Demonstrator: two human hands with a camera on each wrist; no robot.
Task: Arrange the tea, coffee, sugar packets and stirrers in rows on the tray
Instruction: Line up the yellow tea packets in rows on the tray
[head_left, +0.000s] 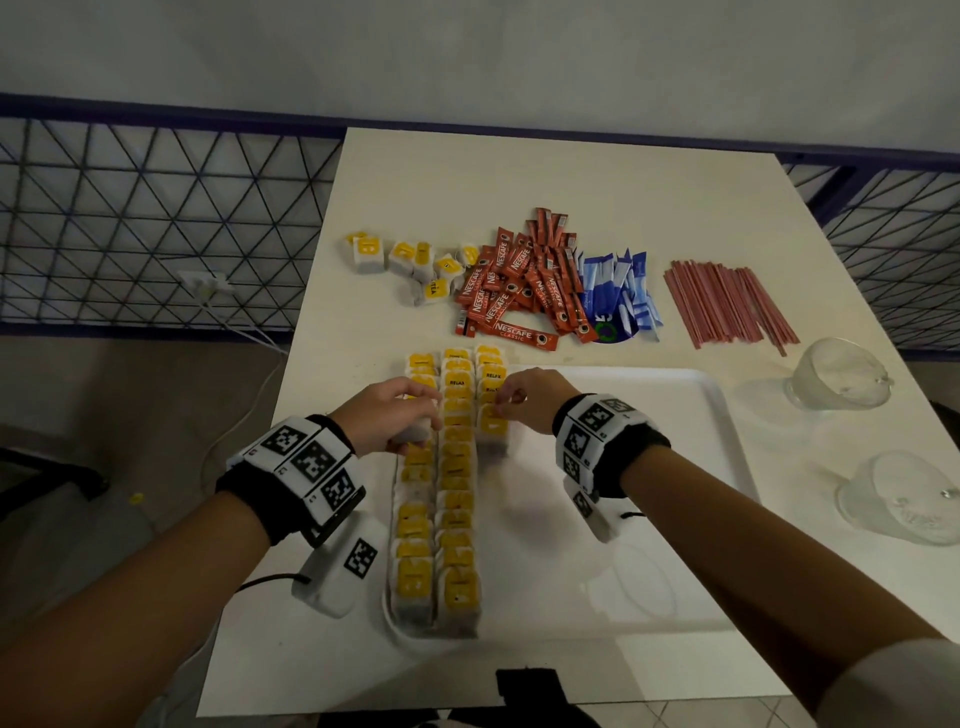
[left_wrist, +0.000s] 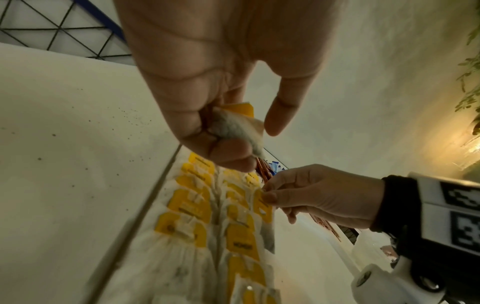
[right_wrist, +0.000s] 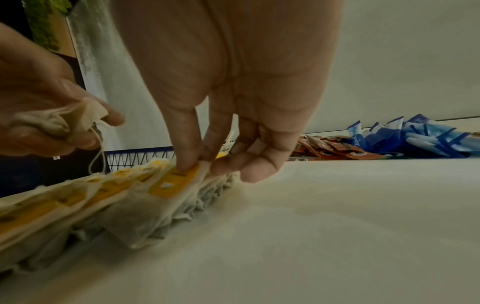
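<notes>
Step in hand: building the third tea row (head_left: 491, 395) on the left part of the tray (head_left: 675, 467), right of two full rows
Right hand (head_left: 530, 400): thumb and fingers pinch the yellow tag of the nearest bag in that short row
Left hand (head_left: 395, 415): fingers curled round a spare tea bag (left_wrist: 233, 127), held above the left rows
To do it well: lay each bag overlapping the last, tag up, edges in line with the neighbouring row
Waiting at far side: loose tea bags (head_left: 410, 265), coffee sticks (head_left: 519, 280), sugar packets (head_left: 618, 291), stirrers (head_left: 727, 306)
</notes>
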